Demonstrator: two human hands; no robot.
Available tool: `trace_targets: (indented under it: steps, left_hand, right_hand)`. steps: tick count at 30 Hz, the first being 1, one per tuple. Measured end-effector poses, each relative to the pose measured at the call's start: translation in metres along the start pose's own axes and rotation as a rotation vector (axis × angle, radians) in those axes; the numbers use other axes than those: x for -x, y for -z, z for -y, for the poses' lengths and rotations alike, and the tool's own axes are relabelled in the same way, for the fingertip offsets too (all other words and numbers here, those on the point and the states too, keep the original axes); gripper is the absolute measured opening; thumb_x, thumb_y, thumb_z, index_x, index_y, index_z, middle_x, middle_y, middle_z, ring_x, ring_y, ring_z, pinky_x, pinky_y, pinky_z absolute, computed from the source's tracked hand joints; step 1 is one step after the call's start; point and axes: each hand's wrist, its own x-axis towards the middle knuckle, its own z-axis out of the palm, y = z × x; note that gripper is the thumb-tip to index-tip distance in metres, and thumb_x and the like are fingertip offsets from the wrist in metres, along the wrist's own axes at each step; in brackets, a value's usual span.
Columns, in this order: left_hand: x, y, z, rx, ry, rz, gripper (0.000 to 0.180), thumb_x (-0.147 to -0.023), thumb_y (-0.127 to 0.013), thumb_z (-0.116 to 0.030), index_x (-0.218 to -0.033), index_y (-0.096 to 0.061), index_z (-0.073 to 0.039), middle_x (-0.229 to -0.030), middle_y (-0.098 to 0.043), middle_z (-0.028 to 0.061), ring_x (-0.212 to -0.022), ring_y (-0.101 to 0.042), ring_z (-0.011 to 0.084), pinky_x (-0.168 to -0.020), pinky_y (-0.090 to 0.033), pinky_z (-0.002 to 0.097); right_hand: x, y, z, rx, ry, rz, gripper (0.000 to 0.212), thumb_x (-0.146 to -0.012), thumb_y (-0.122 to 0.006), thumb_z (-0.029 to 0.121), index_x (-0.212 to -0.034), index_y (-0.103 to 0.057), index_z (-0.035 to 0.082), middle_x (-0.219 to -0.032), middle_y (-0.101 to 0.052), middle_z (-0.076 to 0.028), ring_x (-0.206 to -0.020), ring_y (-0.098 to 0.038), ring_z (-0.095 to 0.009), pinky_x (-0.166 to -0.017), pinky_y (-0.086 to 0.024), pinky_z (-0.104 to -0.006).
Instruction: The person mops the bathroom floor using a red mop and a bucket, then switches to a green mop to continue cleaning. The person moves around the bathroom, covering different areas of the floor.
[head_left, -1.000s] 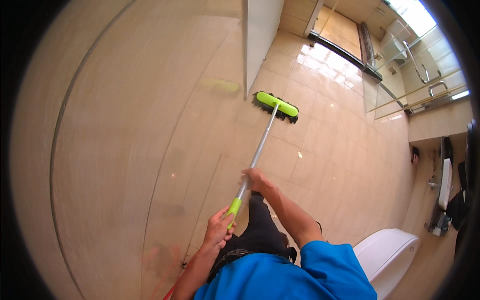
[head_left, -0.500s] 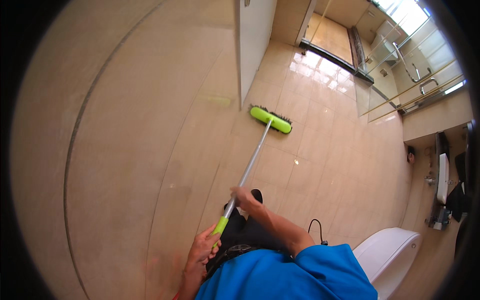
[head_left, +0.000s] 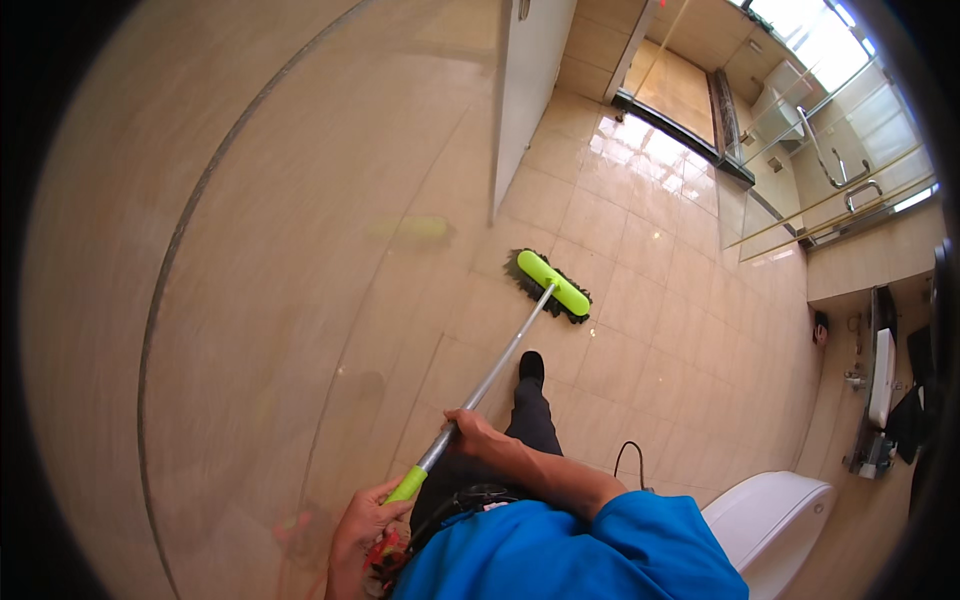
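Observation:
A long-handled mop [head_left: 498,368] slants away from me, its lime-green head [head_left: 553,284] on the tiles with dark shaggy fringe sticking out around it. My left hand [head_left: 368,516] is closed round the green grip at the near end of the pole, low by my waist. Farther up, my right hand [head_left: 468,430] wraps the silver pole, its forearm crossing in front of my body. The fringe seems to touch the floor.
The wide tiled wall [head_left: 260,300] runs along the left. An open white door [head_left: 527,95] stands ahead. A white toilet [head_left: 765,515] is at lower right, a washbasin [head_left: 882,375] at far right, and a glass-walled shower [head_left: 800,150] at upper right. My shoe [head_left: 532,367] is near the pole.
The mop head has come nearer to me and turned slightly. Both hands have shifted back and left with the pole. One of my feet now shows farther forward.

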Motion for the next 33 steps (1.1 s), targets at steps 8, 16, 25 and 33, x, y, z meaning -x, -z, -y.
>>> trace_targets:
  steps: [8, 16, 25, 33]
  left_hand:
    - [-0.071, -0.097, -0.097, -0.196, -0.013, 0.017, 0.053, -0.071, -0.059, -0.011, -0.118, -0.036, -0.008, -0.054, -0.045, 0.0002, -0.036, -0.037, 0.0036, -0.030, -0.027, 0.0166]
    - [-0.094, -0.198, -0.210, -0.188, -0.012, 0.026, 0.053, -0.073, -0.057, -0.014, -0.120, -0.033, -0.007, -0.052, -0.042, -0.0017, -0.035, -0.037, 0.0030, -0.028, -0.026, 0.0165]
    - [-0.074, -0.198, -0.191, -0.075, -0.052, -0.032, 0.050, -0.073, -0.056, -0.011, -0.118, -0.035, -0.004, -0.052, -0.042, -0.0017, -0.036, -0.033, 0.0027, -0.031, -0.026, 0.0157]
    - [-0.039, -0.085, -0.103, 0.070, -0.070, -0.094, 0.045, -0.073, -0.054, -0.009, -0.115, -0.039, -0.003, -0.055, -0.046, 0.0009, -0.037, -0.036, 0.0031, -0.032, -0.028, 0.0155]
  right_hand:
    - [0.034, 0.041, 0.146, -0.144, 0.177, -0.145, 0.028, -0.075, -0.047, 0.014, -0.095, -0.034, -0.001, -0.071, -0.044, -0.012, -0.052, -0.049, -0.027, -0.049, -0.046, -0.0423]
    - [0.075, 0.080, 0.279, -0.142, 0.194, -0.159, 0.015, -0.073, -0.046, 0.013, -0.080, -0.040, 0.001, -0.063, -0.044, -0.010, -0.049, -0.048, -0.025, -0.045, -0.043, -0.0377]
    - [0.092, 0.071, 0.263, -0.119, 0.187, -0.189, 0.018, -0.073, -0.047, 0.012, -0.084, -0.039, 0.001, -0.064, -0.045, -0.009, -0.050, -0.049, -0.022, -0.046, -0.045, -0.0347]
    - [0.045, 0.009, 0.148, -0.060, 0.001, -0.129, 0.019, -0.076, -0.047, 0.013, -0.087, -0.038, 0.001, -0.071, -0.042, -0.010, -0.058, -0.051, -0.025, -0.052, -0.047, -0.0388]
